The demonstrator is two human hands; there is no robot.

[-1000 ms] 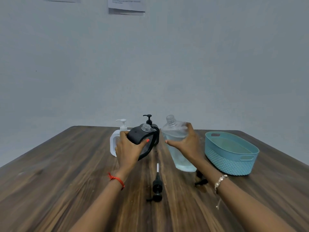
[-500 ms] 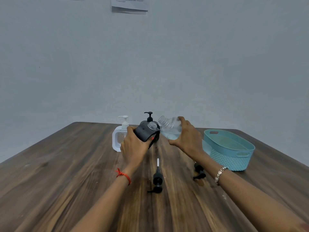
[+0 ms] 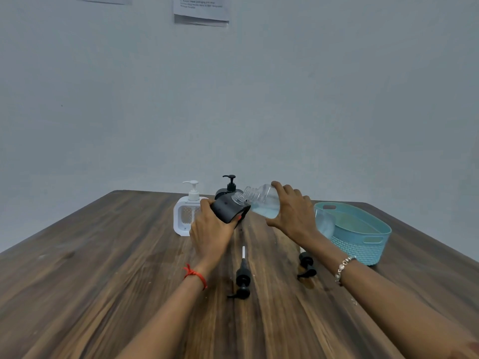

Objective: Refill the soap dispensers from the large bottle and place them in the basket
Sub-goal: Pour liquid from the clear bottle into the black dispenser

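My left hand (image 3: 210,232) grips a black soap dispenser (image 3: 228,207) with its pump off, tilted so its clear neck faces right. My right hand (image 3: 293,211) holds the large clear bottle (image 3: 261,200) tipped almost level, its open mouth against the dispenser's neck; pale blue liquid lies along its lower side. A white dispenser (image 3: 187,212) with pump stands behind my left hand. A second black dispenser (image 3: 229,189) with pump stands behind the held one. The teal basket (image 3: 363,235) sits to the right.
Two loose black pumps lie on the wooden table (image 3: 103,268): one with a white tube (image 3: 243,275) between my forearms, another (image 3: 306,264) by my right wrist. The table's far edge runs just behind the dispensers. Papers (image 3: 201,10) hang on the wall.
My right hand has tipped the large bottle from upright to almost level and brought its mouth to the dispenser's neck. My left hand has tilted the black dispenser toward it.
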